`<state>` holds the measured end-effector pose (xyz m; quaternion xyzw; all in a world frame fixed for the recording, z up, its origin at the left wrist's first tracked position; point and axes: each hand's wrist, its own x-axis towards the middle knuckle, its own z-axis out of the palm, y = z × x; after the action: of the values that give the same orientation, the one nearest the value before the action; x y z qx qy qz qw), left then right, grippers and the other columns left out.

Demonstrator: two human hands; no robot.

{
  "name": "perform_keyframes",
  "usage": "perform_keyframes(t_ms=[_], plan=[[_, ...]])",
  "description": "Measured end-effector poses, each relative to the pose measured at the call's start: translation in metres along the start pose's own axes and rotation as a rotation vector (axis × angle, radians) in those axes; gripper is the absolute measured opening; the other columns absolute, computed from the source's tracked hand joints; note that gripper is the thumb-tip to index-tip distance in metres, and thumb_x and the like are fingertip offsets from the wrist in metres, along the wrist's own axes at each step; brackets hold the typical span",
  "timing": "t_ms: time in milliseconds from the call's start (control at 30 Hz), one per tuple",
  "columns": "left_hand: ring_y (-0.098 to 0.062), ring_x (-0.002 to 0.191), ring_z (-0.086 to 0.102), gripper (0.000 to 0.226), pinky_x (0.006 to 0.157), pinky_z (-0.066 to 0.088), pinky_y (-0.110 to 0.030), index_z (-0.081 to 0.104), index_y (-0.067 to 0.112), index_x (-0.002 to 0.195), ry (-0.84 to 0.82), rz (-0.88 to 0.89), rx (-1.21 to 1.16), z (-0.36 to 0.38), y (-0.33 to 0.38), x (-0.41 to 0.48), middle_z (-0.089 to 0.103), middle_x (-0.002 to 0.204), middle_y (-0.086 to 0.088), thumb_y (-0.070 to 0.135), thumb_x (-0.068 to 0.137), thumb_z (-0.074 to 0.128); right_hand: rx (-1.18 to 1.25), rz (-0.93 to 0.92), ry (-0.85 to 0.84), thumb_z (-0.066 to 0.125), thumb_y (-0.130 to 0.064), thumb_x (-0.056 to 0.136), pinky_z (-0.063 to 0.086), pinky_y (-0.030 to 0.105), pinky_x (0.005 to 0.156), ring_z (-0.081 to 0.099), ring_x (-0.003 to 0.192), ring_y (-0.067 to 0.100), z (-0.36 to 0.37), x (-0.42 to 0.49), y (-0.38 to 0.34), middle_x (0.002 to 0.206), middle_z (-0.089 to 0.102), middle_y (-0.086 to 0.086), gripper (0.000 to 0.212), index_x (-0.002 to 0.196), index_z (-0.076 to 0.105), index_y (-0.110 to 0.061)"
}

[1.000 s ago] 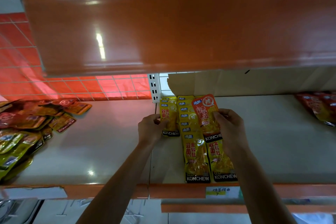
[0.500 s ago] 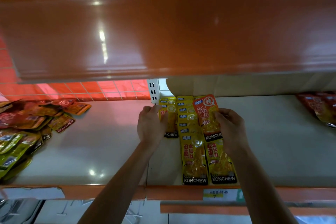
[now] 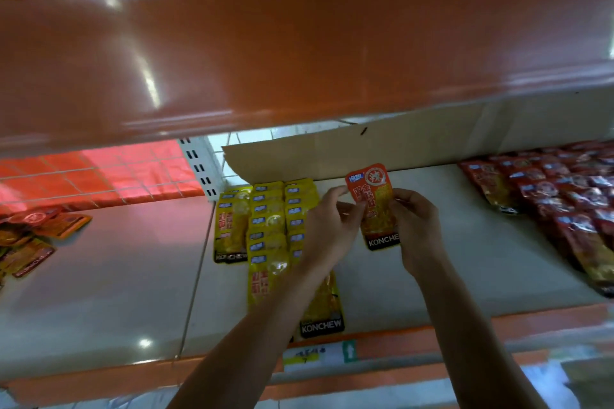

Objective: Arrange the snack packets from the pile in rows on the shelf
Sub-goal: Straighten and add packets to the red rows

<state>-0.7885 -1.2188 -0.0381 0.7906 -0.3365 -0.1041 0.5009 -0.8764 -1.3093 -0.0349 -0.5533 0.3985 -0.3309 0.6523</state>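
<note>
**A:** Where is the packet?

**B:** The orange-topped packet (image 3: 373, 209) stands upright between both hands over the pale shelf (image 3: 481, 262), just at three o'clock of the yellow rows (image 3: 265, 226). Whether its bottom edge touches the shelf, I cannot tell.

**A:** And each grip?

**B:** The left hand (image 3: 327, 232) pinches the packet's left edge. The right hand (image 3: 417, 229) has its fingers curled on the right edge, so both grips are grasping that one packet.

**A:** The pile?

**B:** The loose pile (image 3: 30, 236) lies well apart at nine o'clock, at the shelf's left end. At three o'clock, red packets (image 3: 548, 202) lie in overlapping rows.

**A:** Anything else?

**B:** A cardboard sheet (image 3: 332, 149) stands along the back at twelve o'clock, under the orange upper shelf (image 3: 299, 43). A price label (image 3: 304, 355) sits on the front rail at six o'clock.
</note>
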Motion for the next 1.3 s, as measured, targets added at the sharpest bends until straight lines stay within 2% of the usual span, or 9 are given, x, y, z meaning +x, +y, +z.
perform_keyframes(t_ms=[133, 233, 300, 367, 433, 533, 700, 867, 1300], plan=[[-0.011, 0.077, 0.069, 0.032, 0.072, 0.058, -0.029, 0.061, 0.020, 0.116, -0.117, -0.194, -0.202, 0.047, 0.018, 0.008, 0.071, 0.088, 0.001, 0.026, 0.085, 0.070, -0.057, -0.033, 0.044, 0.050, -0.003, 0.093, 0.056, 0.036, 0.070, 0.067, 0.084, 0.025, -0.043, 0.015, 0.000, 0.096, 0.069, 0.009, 0.019, 0.104, 0.064, -0.009], [-0.016, 0.079, 0.069, 0.020, 0.067, 0.057, -0.026, 0.066, 0.011, 0.103, -0.161, -0.336, -0.352, 0.075, 0.029, 0.009, 0.072, 0.091, -0.006, 0.020, 0.085, 0.071, -0.180, -0.085, 0.093, 0.051, -0.007, 0.091, 0.057, 0.044, 0.078, 0.067, 0.085, 0.024, -0.073, 0.025, 0.002, 0.096, 0.070, 0.008, 0.020, 0.098, 0.068, -0.016], [-0.019, 0.082, 0.069, 0.009, 0.074, 0.059, -0.032, 0.067, 0.015, 0.092, -0.172, -0.383, -0.332, 0.094, 0.033, 0.011, 0.072, 0.092, -0.007, 0.021, 0.086, 0.070, -0.289, -0.115, 0.158, 0.048, -0.009, 0.094, 0.051, 0.036, 0.074, 0.062, 0.083, 0.019, -0.093, 0.033, 0.001, 0.098, 0.068, 0.012, 0.018, 0.094, 0.066, -0.013], [-0.020, 0.086, 0.069, 0.008, 0.079, 0.056, -0.036, 0.069, 0.019, 0.090, -0.197, -0.417, -0.291, 0.112, 0.039, 0.013, 0.072, 0.093, -0.005, 0.025, 0.088, 0.066, -0.458, -0.131, 0.241, 0.047, -0.015, 0.096, 0.046, 0.033, 0.078, 0.060, 0.094, 0.020, -0.114, 0.039, -0.003, 0.106, 0.068, 0.009, 0.023, 0.105, 0.067, -0.013], [-0.020, 0.084, 0.069, 0.010, 0.071, 0.055, -0.031, 0.070, 0.017, 0.092, -0.239, -0.477, -0.315, 0.130, 0.046, 0.017, 0.072, 0.092, -0.005, 0.024, 0.089, 0.064, -0.557, -0.128, 0.308, 0.047, -0.016, 0.095, 0.043, 0.030, 0.085, 0.059, 0.107, 0.024, -0.134, 0.046, -0.009, 0.116, 0.066, 0.006, 0.028, 0.117, 0.065, -0.016], [-0.016, 0.064, 0.063, 0.004, 0.049, 0.046, -0.018, 0.068, 0.014, 0.088, -0.293, -0.578, -0.419, 0.153, 0.062, 0.022, 0.069, 0.084, -0.007, 0.012, 0.086, 0.066, -0.648, -0.176, 0.347, 0.048, -0.008, 0.092, 0.041, 0.029, 0.077, 0.059, 0.102, 0.028, -0.159, 0.057, -0.013, 0.114, 0.066, 0.011, 0.030, 0.116, 0.065, -0.008], [-0.012, 0.056, 0.059, 0.008, 0.048, 0.043, -0.018, 0.072, 0.016, 0.081, -0.230, -0.561, -0.376, 0.189, 0.076, 0.034, 0.070, 0.077, -0.004, 0.012, 0.076, 0.076, -0.697, -0.210, 0.405, 0.049, -0.012, 0.093, 0.041, 0.033, 0.088, 0.055, 0.113, 0.028, -0.186, 0.071, -0.016, 0.122, 0.062, 0.011, 0.032, 0.122, 0.062, -0.013], [-0.022, 0.079, 0.071, 0.015, 0.079, 0.059, -0.035, 0.070, 0.023, 0.067, -0.162, -0.542, -0.312, 0.214, 0.078, 0.043, 0.074, 0.081, -0.004, 0.017, 0.069, 0.083, -0.722, -0.202, 0.397, 0.052, -0.012, 0.092, 0.041, 0.033, 0.091, 0.054, 0.115, 0.027, -0.199, 0.081, -0.013, 0.123, 0.062, 0.011, 0.031, 0.122, 0.062, -0.013], [-0.016, 0.073, 0.069, 0.021, 0.076, 0.059, -0.034, 0.063, 0.020, 0.062, -0.119, -0.495, -0.170, 0.230, 0.082, 0.055, 0.072, 0.075, -0.001, 0.026, 0.077, 0.076, -0.719, -0.219, 0.372, 0.053, -0.012, 0.093, 0.043, 0.035, 0.083, 0.059, 0.103, 0.030, -0.203, 0.086, -0.008, 0.112, 0.066, 0.014, 0.024, 0.112, 0.066, -0.010]])
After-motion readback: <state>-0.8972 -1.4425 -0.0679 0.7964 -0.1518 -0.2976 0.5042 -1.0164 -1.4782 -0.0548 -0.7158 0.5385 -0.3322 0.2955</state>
